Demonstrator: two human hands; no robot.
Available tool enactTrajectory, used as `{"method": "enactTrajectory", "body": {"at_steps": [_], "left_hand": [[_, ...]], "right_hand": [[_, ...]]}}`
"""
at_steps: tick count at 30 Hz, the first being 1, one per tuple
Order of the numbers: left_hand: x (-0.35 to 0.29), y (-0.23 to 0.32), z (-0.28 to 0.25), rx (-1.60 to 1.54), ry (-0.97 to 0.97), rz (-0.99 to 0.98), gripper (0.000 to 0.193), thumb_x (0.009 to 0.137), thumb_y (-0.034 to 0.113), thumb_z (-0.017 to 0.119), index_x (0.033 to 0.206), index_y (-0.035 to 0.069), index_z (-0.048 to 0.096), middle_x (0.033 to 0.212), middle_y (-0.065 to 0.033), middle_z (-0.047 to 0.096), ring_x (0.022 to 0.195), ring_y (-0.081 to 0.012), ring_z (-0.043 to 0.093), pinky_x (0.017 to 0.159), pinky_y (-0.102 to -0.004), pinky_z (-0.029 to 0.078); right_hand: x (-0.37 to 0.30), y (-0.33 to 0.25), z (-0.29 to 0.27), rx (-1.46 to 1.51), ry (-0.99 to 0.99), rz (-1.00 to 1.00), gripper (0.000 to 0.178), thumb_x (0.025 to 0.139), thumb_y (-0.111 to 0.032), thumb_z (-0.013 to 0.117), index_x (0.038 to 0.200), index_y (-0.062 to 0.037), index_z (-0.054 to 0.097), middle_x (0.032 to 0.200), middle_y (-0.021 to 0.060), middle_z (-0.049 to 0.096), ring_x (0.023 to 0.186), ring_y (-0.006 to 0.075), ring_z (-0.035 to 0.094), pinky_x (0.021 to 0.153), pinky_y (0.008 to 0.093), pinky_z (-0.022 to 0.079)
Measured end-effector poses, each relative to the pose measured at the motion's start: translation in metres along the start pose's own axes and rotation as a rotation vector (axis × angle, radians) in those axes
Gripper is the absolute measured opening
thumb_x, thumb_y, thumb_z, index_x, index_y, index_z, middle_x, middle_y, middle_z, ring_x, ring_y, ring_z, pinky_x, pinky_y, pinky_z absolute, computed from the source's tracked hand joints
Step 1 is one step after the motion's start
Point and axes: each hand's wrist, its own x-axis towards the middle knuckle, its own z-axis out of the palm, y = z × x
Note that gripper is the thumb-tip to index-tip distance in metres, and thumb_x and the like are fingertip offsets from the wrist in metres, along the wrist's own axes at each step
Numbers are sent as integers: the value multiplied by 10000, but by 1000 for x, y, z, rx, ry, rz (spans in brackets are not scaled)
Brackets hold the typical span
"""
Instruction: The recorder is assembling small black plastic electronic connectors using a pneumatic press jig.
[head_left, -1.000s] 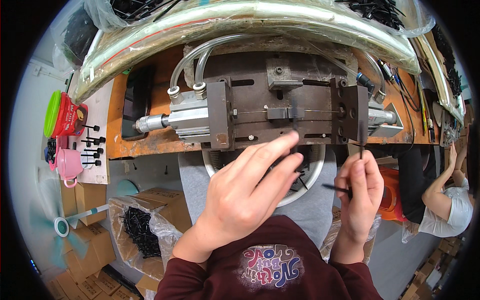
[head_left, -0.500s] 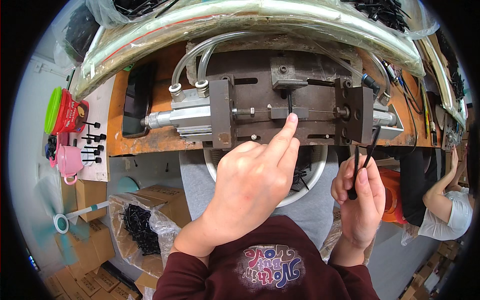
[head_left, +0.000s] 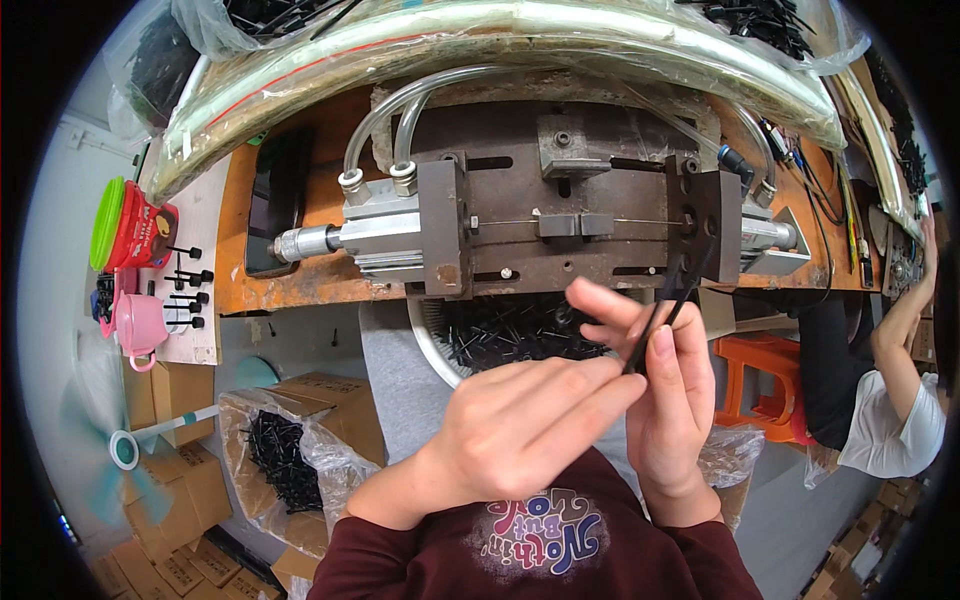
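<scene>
orange workbench (head_left: 262,285), cardboard boxes (head_left: 170,395) on grey floor (head_left: 300,345)

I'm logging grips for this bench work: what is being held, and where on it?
The right hand pinches thin black strips near their lower ends; the left hand touches them there too.

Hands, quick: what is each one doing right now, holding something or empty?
Left hand: fingers stretched toward the right hand, touching the thin black strips; a grip cannot be told.
Right hand: closed, pinching the thin black strips.
</scene>
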Motion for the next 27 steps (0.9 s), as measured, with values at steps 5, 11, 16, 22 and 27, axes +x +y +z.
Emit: {"method": "enactTrajectory", "body": {"at_steps": [5, 11, 16, 22, 27], "left_hand": [[2, -7, -3, 118, 56, -150, 338, 645, 41, 856, 968, 44, 758, 925, -100, 690, 726, -193, 668, 614, -286, 557], [1, -28, 20, 354, 65, -46, 245, 726, 154, 752, 920, 9, 709, 1177, -128, 697, 670, -136, 604, 546, -263, 444], [13, -22, 17, 437, -17, -118, 268, 698, 132, 815, 941, 58, 731, 1167, -105, 711, 622, -138, 618, 559, -261, 436], [17, -20, 15, 458, -54, -132, 260, 706, 142, 816, 938, 62, 731, 1175, -85, 711, 609, -135, 611, 554, -257, 433], [15, -23, 11, 403, -56, -137, 280, 693, 151, 827, 942, 62, 733, 1168, -75, 714, 625, -144, 627, 548, -251, 437]], "right_hand": [[-1, 3, -22, -103, 84, -132, 231, 1061, -153, 410, 1064, 9, 576, 1138, 144, 654, 789, 93, 539, 698, 236, 437], [-4, -10, -20, -280, 164, -158, 285, 997, -158, 504, 1038, 46, 699, 1009, 87, 619, 775, 96, 487, 687, 226, 392], [-3, -15, -24, -413, 143, -166, 279, 967, -135, 538, 1074, 58, 708, 949, 51, 580, 826, 102, 462, 732, 237, 399], [-7, -16, -18, -263, 205, -58, 217, 947, -74, 599, 1073, 70, 699, 912, 91, 640, 677, 85, 528, 613, 205, 419], [-4, -16, -32, -215, 153, -25, 144, 914, -35, 652, 912, 89, 727, 753, 74, 623, 571, 75, 539, 523, 204, 397]]}}
